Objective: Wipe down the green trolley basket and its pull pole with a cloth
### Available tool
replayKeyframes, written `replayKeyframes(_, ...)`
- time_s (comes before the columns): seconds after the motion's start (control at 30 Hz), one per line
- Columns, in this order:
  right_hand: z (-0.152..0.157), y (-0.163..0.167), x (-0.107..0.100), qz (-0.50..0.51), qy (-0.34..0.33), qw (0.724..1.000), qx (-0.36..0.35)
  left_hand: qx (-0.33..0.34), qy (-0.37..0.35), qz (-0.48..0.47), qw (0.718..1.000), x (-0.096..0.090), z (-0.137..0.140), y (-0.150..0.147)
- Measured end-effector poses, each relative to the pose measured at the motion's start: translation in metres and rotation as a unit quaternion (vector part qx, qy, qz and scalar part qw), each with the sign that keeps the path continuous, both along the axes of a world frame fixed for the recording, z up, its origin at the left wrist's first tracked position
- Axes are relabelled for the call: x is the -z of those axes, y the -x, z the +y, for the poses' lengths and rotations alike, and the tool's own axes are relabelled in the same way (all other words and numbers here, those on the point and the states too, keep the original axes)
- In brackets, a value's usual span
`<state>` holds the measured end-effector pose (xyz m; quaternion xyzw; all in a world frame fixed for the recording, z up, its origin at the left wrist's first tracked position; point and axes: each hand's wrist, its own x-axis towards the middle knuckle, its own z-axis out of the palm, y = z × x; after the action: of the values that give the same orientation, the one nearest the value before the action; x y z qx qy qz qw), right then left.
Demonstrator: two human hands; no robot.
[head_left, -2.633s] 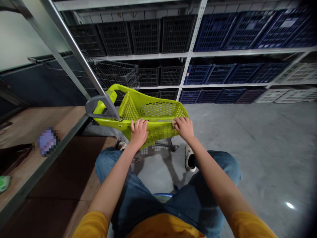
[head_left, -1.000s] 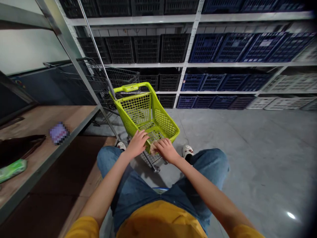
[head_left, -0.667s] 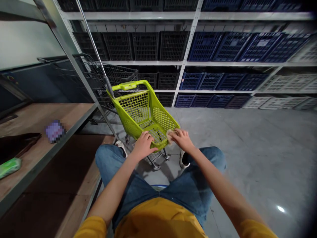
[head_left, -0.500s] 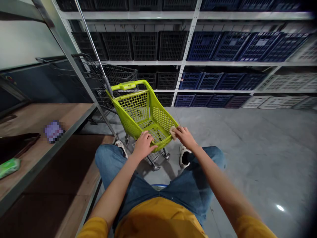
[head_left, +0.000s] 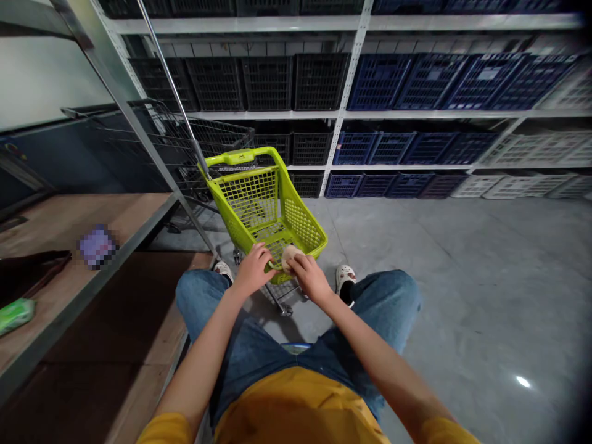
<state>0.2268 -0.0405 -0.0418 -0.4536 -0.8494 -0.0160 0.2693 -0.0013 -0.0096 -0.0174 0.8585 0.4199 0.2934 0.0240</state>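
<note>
A lime-green plastic shopping cart stands between my knees, its handle on the far side. My left hand is closed on the near left part of its rim, fingers over the edge. In my right hand is a beige cloth, bunched under the fingers and pressed to the near rim, close to my left fingertips. The underside of the cloth is hidden.
To the left is a wooden-topped metal rack with a blurred purple item and a green packet. A black wire cart stands behind. Shelves hold black crates and blue crates.
My right hand has moved left with the cloth, from the cart's right corner to the middle of the near rim. My left hand has shifted slightly left along the rim.
</note>
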Motion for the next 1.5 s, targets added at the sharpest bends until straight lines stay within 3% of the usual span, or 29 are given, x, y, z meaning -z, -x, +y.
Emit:
replayKeyframes(0.07,0.014,-0.029,-0.004,-0.012,-0.004,1.0,0.006,0.006,0.008,-0.004,1.0,-0.001,0.0,0.005)
replayKeyframes(0.17,0.042,-0.079,-0.01,0.011,-0.016,0.996,0.085,0.008,0.014,-0.005,1.0,0.0,0.002,0.009)
replayKeyframes(0.27,0.059,-0.101,-0.01,0.046,-0.015,0.988,0.145,0.008,0.015,-0.007,1.0,0.003,0.003,0.008)
replayKeyframes(0.33,0.056,-0.087,-0.005,0.076,-0.016,0.984,0.158,0.006,0.015,-0.011,1.0,0.003,0.003,0.006)
replayKeyframes(0.43,0.031,-0.036,0.008,0.133,-0.018,0.98,0.146,-0.003,0.014,-0.009,1.0,0.001,0.0,0.001)
replayKeyframes(0.53,0.002,0.018,0.017,0.166,-0.016,0.982,0.085,-0.012,0.012,-0.002,1.0,-0.001,-0.002,-0.002)
replayKeyframes(0.63,-0.01,0.037,0.016,0.135,-0.01,0.99,0.033,-0.014,0.015,-0.006,1.0,-0.003,-0.003,0.0)
replayKeyframes(0.73,0.002,0.011,0.01,0.065,-0.011,0.998,0.013,-0.009,0.023,-0.012,1.0,-0.003,-0.003,0.003)
replayKeyframes(0.93,0.067,-0.086,-0.003,0.057,-0.014,0.99,0.131,-0.002,0.015,-0.018,1.0,0.001,-0.001,0.002)
replayKeyframes(1.03,0.083,-0.105,-0.007,0.057,-0.003,0.989,0.136,-0.004,0.015,-0.026,1.0,0.003,-0.001,-0.004)
replayKeyframes(1.1,0.078,-0.099,-0.005,0.071,-0.004,0.986,0.148,-0.009,0.013,-0.031,0.999,0.004,-0.002,-0.008)
replayKeyframes(1.2,0.049,-0.064,0.003,0.112,-0.005,0.983,0.144,-0.014,0.01,-0.032,0.999,0.004,-0.004,-0.012)
replayKeyframes(1.37,-0.005,0.01,0.017,0.165,0.01,0.985,0.039,-0.021,0.009,-0.02,1.0,0.002,-0.004,-0.012)
replayKeyframes(1.5,-0.007,0.012,0.024,0.155,0.019,0.988,-0.005,-0.009,0.017,-0.007,1.0,0.0,-0.004,-0.008)
